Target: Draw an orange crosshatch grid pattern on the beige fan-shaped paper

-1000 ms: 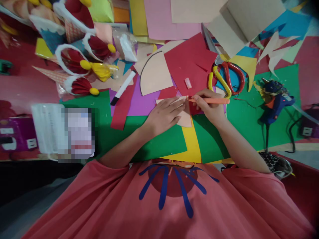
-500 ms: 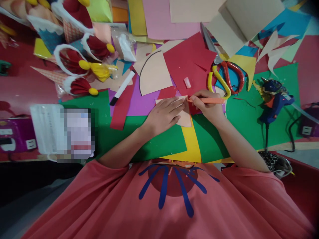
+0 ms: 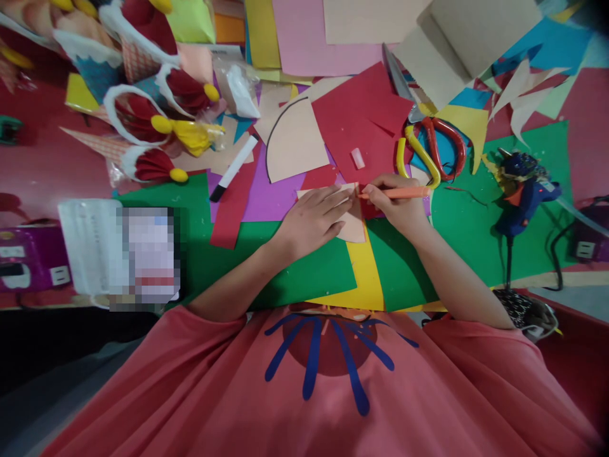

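Holding 1 orange marker (image 3: 404,192), peach paper (image 3: 354,230) beneath, lettering unreadable

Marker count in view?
2. Orange marker in the right hand; white marker with a black end, lying left of the beige piece with the black arc. More may be hidden under the paper clutter.

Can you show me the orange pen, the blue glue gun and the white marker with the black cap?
Orange pen (image 3: 407,192): head view, on its barrel.
Blue glue gun (image 3: 522,208): head view, on its body.
White marker (image 3: 240,160): head view, on its white barrel.
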### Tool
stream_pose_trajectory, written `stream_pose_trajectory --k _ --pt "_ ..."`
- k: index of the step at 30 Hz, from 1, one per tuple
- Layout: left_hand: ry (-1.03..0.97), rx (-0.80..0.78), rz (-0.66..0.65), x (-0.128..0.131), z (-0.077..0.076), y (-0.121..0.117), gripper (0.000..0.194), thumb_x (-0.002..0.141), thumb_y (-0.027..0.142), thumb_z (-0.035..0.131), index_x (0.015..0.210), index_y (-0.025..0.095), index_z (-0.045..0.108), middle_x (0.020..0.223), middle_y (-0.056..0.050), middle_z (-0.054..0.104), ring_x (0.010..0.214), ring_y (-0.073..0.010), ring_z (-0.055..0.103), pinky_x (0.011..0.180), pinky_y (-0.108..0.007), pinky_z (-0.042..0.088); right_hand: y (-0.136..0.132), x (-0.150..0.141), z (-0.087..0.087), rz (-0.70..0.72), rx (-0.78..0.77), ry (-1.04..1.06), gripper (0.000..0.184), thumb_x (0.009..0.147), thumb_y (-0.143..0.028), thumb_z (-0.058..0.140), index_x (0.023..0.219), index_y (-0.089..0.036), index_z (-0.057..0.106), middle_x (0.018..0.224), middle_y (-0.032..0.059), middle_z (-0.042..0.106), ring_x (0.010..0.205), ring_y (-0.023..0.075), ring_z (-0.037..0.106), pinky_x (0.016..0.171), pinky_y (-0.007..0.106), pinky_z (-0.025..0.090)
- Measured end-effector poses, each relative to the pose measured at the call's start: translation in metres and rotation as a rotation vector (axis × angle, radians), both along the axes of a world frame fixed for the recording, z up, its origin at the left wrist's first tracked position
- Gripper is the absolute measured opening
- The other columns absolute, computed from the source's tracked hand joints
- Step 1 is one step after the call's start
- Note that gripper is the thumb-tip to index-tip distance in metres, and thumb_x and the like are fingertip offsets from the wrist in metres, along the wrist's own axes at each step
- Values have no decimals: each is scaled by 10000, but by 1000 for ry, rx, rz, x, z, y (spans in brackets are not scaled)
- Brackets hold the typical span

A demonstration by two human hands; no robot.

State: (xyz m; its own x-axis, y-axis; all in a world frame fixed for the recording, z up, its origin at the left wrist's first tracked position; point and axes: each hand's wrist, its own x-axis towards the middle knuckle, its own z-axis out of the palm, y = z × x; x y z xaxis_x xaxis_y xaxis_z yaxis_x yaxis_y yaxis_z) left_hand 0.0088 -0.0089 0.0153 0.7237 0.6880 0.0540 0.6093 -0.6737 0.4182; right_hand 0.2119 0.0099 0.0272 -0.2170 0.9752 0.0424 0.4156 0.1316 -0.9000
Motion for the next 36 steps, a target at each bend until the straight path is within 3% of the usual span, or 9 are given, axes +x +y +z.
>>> stream_pose_trajectory --k 10,15,23,36 --pt "-2 17 23 -1 -3 0 417 982 270 348 1361 134 453 1419 -109 475 1351 -232 396 1106 -429 353 -5 3 1 -33 -30 84 238 836 -278 568 620 -177 573 555 -22 562 500 78 499 481 223 368" --pt "-8 11 62 -1 -6 0 428 986 286 343 1392 170 416 1436 -97 456 1381 -235 348 1144 -464 280 -8 1 1 -16 -16 28 225 844 -284 576 645 -178 579 532 -21 555 483 86 492 468 235 354" --pt "-12 17 57 -1 -6 0 425 987 274 338 1393 171 410 1436 -96 456 1381 -224 352 1140 -449 295 -5 1 -1 -60 -36 -7 249 844 -351 580 657 -187 590 563 -9 580 508 97 507 466 242 366" --pt "0 22 57 0 -4 0 410 984 260 347 1363 144 448 1426 -106 467 1374 -235 363 1132 -451 314 -4 1 1 8 -47 -1 217 802 -233 570 595 -183 528 538 -25 544 492 82 465 473 227 360"
